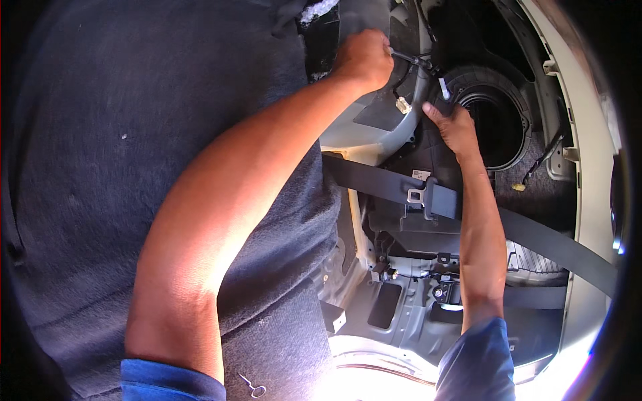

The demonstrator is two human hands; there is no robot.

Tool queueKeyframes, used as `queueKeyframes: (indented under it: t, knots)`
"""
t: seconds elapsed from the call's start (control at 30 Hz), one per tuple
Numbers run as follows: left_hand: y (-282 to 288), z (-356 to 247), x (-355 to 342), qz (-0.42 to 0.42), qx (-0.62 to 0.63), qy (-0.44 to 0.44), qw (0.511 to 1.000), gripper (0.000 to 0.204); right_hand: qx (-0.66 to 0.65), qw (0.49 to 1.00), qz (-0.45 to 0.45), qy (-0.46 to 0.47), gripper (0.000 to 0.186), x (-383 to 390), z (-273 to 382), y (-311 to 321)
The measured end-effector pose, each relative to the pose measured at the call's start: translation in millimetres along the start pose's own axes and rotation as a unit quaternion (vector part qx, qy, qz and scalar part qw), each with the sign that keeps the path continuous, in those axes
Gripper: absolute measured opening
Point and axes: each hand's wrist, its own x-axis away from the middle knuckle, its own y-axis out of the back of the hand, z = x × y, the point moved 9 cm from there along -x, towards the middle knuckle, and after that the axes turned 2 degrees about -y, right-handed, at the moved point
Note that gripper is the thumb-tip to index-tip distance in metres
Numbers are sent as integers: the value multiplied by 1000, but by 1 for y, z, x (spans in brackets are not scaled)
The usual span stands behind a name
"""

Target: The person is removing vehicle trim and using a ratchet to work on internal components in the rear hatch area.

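Note:
Near the top of the head view, my left hand (366,61) is closed in a fist around one end of a dark wiring harness (409,59). A branch of it hangs down to a cream plug connector (402,105). To the right, my right hand (456,128) has its thumb stretched toward the connector, while its other fingers curl out of sight beside a black round housing (525,127). Whatever those fingers hold is hidden. Just above them, a white tab (444,88) shows on the harness.
A dark seat belt (378,182) with a metal tongue (416,196) crosses below my right hand. Another wire ends in a yellow connector (519,188). Dark fabric (87,200) fills the left side, with a small ring-handled metal object (256,389) on it. A pale body frame (592,154) edges the right.

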Motion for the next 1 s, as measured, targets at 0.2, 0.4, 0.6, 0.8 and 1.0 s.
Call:
queueKeyframes:
  t: [0.2, 0.4, 0.6, 0.8, 1.0]
  knots:
    - [3, -9, 3, -12, -21, -22, 999, 23, 206, 973, -100, -17, 51, -13, -10, 21]
    - [2, -25, 4, -18, -34, -88, 995, 23, 211, 972, -108, 4, 49, -15, -6, 18]
    - [2, -41, 14, 13, -70, -117, 991, 21, 203, 972, -113, 28, 50, -19, -7, 18]
    - [9, -43, 22, -12, -76, -131, 988, 22, 191, 970, -140, 50, 52, -23, -14, 18]
    - [8, -32, 17, -54, -81, -113, 989, 22, 155, 978, -130, 44, 49, -18, -9, 14]
